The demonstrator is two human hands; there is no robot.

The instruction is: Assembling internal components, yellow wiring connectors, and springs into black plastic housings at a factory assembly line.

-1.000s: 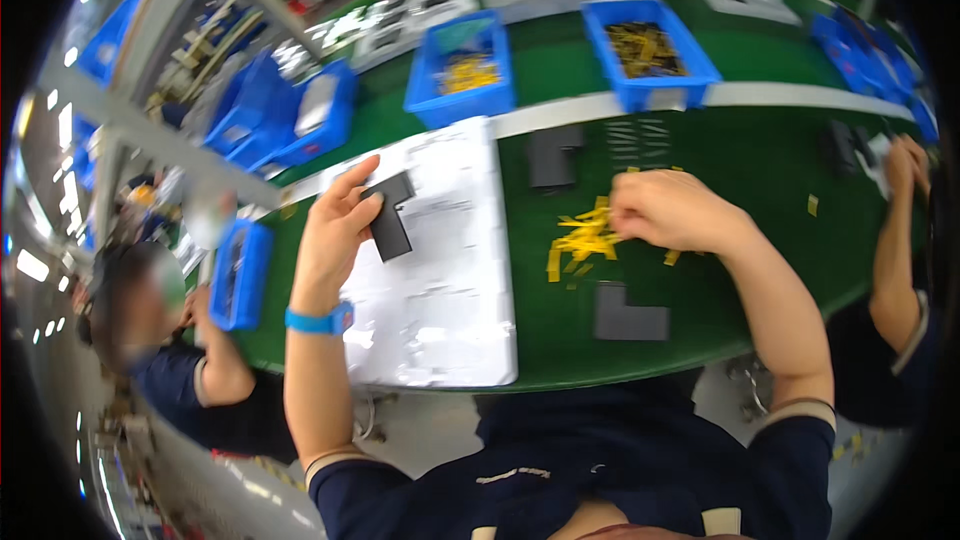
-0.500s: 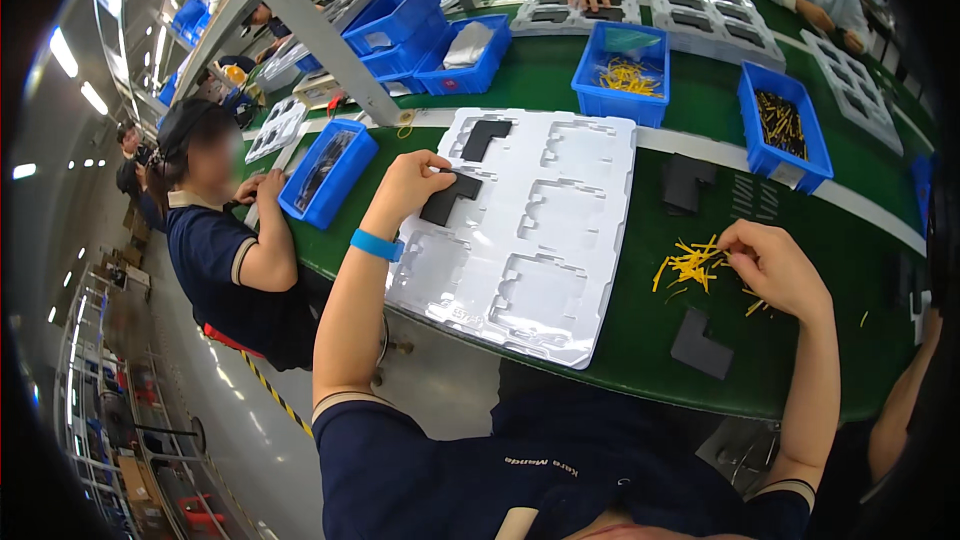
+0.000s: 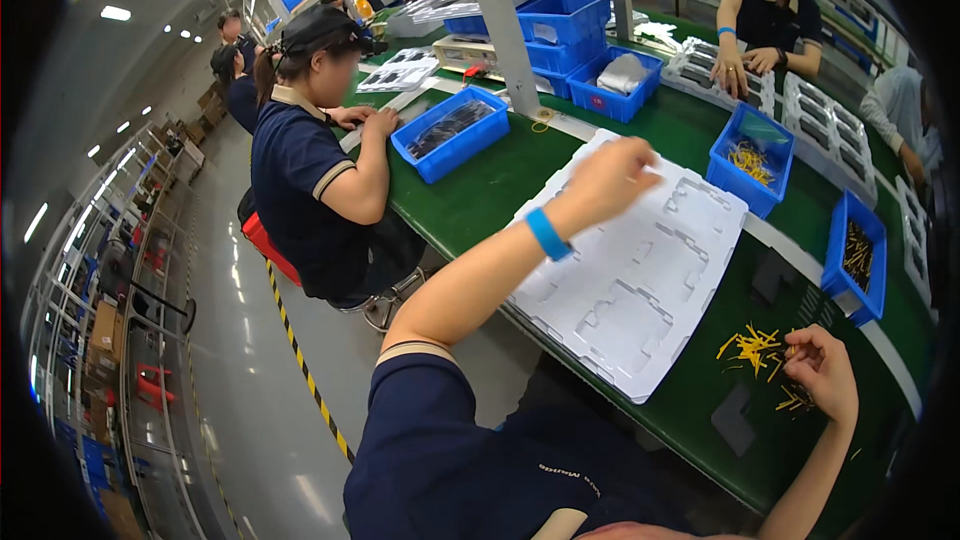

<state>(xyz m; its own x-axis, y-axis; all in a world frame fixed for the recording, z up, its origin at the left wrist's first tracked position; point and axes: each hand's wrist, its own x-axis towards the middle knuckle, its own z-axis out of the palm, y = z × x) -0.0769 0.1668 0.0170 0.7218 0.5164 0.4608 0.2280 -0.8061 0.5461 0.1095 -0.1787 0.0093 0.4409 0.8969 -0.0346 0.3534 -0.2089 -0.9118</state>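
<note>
- Left arm reaches up and across from the lower edge, elbow bent, forearm angled to the right; blue band [image 3: 548,234] on the wrist.
- Left hand [image 3: 608,183] over the far part of the white moulded plastic tray [image 3: 625,340], back of the hand up, fingers pointing right.
- Left fingers partly curled, some space between them; blurred, so can't tell if they grip anything or touch the tray.
- Right forearm rises from the lower right corner, wrist bent, hand turned inward.
- Right hand [image 3: 822,370] low at the edge of the loose pile of thin yellow strips [image 3: 750,347].
- Right thumb and forefinger drawn close together, tips at the strips; can't tell whether one is pinched.
- Yellow pile lies right of the tray, on the green table [image 3: 460,210].
- Flat dark grey L-shaped piece [image 3: 735,420] on the table, nearer the body than the pile, apart from both hands.
- Another dark flat piece [image 3: 772,275] beyond the pile, near the blue plastic bin of dark and yellow strips [image 3: 848,290].
- Second blue plastic bin, yellow strips inside [image 3: 735,188], just past the tray's far right corner.
</note>
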